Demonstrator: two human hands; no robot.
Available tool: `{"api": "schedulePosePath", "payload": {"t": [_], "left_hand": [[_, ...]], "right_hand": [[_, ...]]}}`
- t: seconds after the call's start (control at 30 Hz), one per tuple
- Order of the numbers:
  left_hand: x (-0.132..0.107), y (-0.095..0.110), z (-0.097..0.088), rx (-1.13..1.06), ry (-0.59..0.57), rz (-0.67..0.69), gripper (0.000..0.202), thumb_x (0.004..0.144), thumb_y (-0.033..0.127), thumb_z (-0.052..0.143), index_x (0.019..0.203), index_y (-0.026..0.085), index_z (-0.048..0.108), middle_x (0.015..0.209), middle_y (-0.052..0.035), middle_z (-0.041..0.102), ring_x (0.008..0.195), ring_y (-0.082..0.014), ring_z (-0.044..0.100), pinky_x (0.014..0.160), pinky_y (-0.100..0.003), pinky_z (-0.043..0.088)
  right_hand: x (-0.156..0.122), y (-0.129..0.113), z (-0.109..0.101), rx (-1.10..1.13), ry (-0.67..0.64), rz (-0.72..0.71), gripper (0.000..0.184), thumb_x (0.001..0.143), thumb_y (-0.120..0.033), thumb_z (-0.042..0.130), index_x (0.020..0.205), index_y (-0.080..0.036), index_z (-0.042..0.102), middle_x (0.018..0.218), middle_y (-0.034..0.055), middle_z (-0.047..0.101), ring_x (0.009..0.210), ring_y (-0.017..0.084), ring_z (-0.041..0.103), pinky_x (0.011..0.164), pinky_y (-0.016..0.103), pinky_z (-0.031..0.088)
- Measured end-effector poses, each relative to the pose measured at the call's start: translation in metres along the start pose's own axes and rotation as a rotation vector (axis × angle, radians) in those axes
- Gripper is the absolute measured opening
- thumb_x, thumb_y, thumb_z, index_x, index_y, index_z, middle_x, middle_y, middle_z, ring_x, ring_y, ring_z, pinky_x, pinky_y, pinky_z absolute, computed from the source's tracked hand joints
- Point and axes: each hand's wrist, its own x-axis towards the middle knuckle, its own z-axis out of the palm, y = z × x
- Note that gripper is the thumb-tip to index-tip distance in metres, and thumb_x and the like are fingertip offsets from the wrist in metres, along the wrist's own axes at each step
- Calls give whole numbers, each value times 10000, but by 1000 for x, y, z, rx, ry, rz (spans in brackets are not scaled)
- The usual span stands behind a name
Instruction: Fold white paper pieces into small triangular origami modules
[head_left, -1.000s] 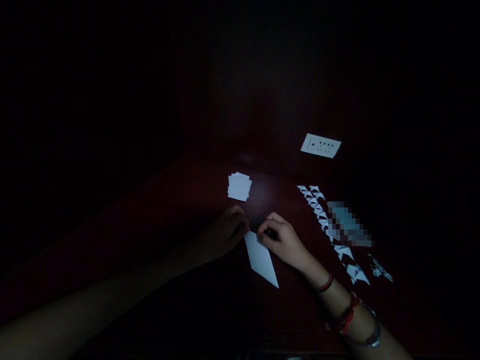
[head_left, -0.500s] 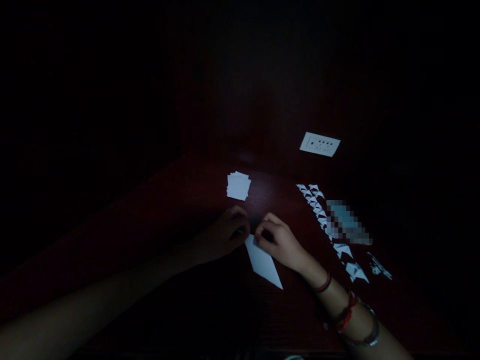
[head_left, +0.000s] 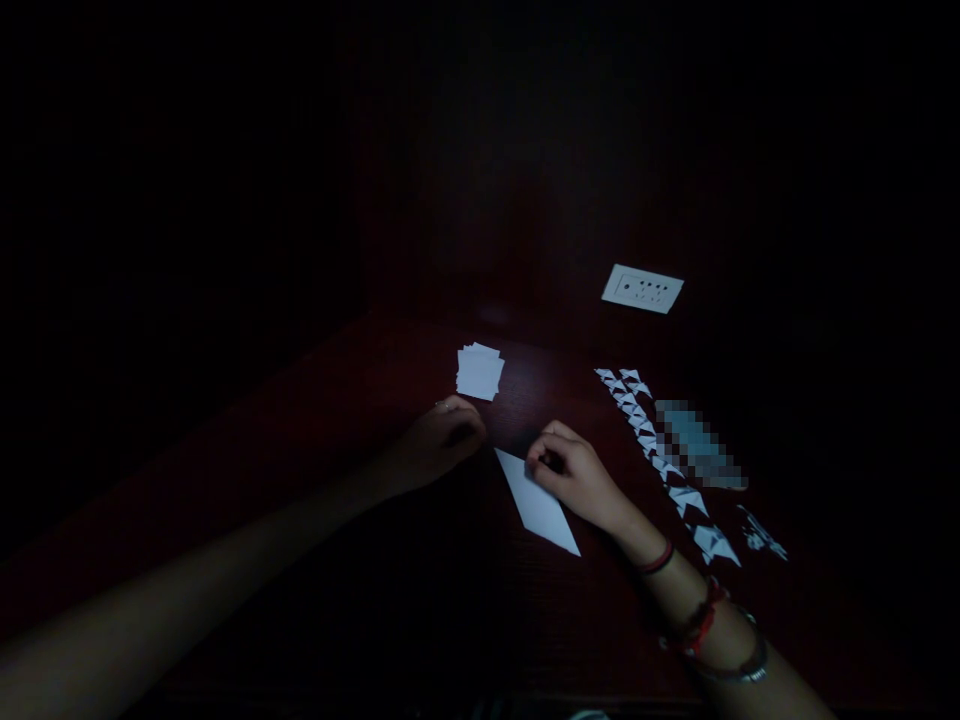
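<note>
A folded white paper strip lies on the dark red table in dim light. My right hand rests curled on the strip's upper right edge, fingers bent and pressed on the paper. My left hand sits just left of the strip, apart from it, its fingers curled under; I cannot make out anything in it. A small stack of white paper squares lies beyond my left hand.
A row of small folded white paper triangles runs diagonally at the right, with a blurred patch beside it. A white socket plate sits on the dark wall behind. The surroundings are nearly black.
My left hand has drawn back to the left, off the strip's tip. The strip has turned slightly and slid right under my right hand.
</note>
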Motion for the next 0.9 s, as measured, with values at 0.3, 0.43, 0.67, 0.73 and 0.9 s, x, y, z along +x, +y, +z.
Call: {"api": "schedulePosePath", "payload": {"t": [0.3, 0.43, 0.67, 0.73, 0.9], "left_hand": [[-4, 13, 6, -54, -72, -17, 84, 788, 216, 480, 769, 188, 557, 999, -17, 465, 900, -162, 480, 773, -296, 405], [-3, 13, 8, -82, -64, -19, 129, 817, 243, 448, 798, 191, 565, 980, -13, 475, 901, -158, 481, 784, -293, 403], [-2, 17, 9, -115, -34, 4, 121, 813, 252, 461, 786, 187, 559, 988, -12, 482, 893, -156, 489, 777, -297, 409], [-2, 17, 8, -98, -33, 15, 98, 800, 227, 473, 776, 182, 557, 998, -14, 479, 904, -159, 487, 775, -299, 409], [-2, 22, 8, -95, -21, -20, 92, 792, 204, 474, 759, 172, 554, 998, -20, 477, 893, -157, 494, 765, -300, 421]], "right_hand": [[0, -1, 4, 8, 0, 16, 92, 730, -92, 507, 675, -157, 543, 707, -3, 454, 673, 102, 449, 586, 210, 351], [0, 0, 4, 6, 8, 19, 104, 734, -90, 496, 670, -160, 539, 710, -4, 450, 672, 103, 448, 593, 213, 354], [0, 3, 6, -14, 29, 33, 109, 745, -101, 489, 664, -161, 532, 703, -4, 448, 671, 105, 451, 589, 214, 354], [-1, 0, 7, -22, 29, 20, 98, 752, -110, 493, 684, -162, 540, 720, 1, 457, 689, 110, 458, 602, 219, 360], [-1, -9, 8, -127, 34, -29, 63, 762, -189, 535, 819, -178, 558, 825, 24, 488, 786, 143, 474, 693, 265, 363]]}}
